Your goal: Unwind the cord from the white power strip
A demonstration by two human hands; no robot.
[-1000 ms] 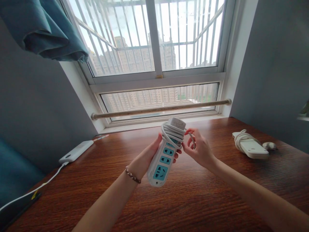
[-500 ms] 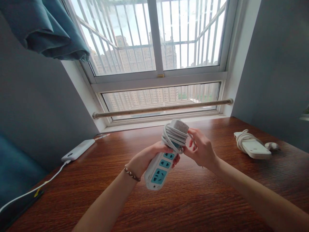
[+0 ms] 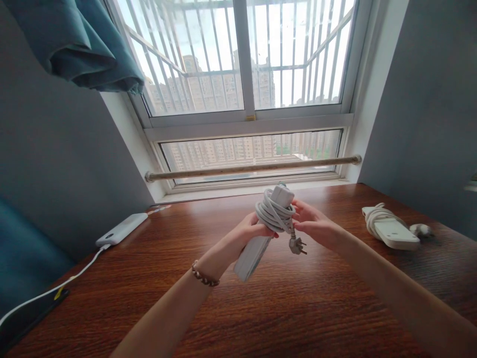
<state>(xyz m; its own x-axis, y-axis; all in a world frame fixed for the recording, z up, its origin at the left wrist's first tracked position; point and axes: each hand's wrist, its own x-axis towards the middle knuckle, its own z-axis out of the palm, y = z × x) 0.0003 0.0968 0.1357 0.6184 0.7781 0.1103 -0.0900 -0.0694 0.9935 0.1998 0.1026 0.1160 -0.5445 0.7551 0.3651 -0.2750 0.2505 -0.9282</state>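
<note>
Glossy brown wooden table (image 3: 283, 308). Held above its middle, tilted: long white plastic power strip (image 3: 250, 254), left hand (image 3: 248, 232) clenched round the body. Right hand (image 3: 313, 224) loose, fingertips touching the white cord coil (image 3: 274, 215) wound on its upper end. Grey three-pin plug (image 3: 297, 245) dangles below the coil.

power strip (image 3: 253, 253) face: hidden | white cable (image 3: 74, 275): cut at left edge

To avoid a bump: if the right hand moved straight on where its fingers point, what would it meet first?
The cord wound round the power strip; the right hand seems to touch it, though depth is unclear.
</note>
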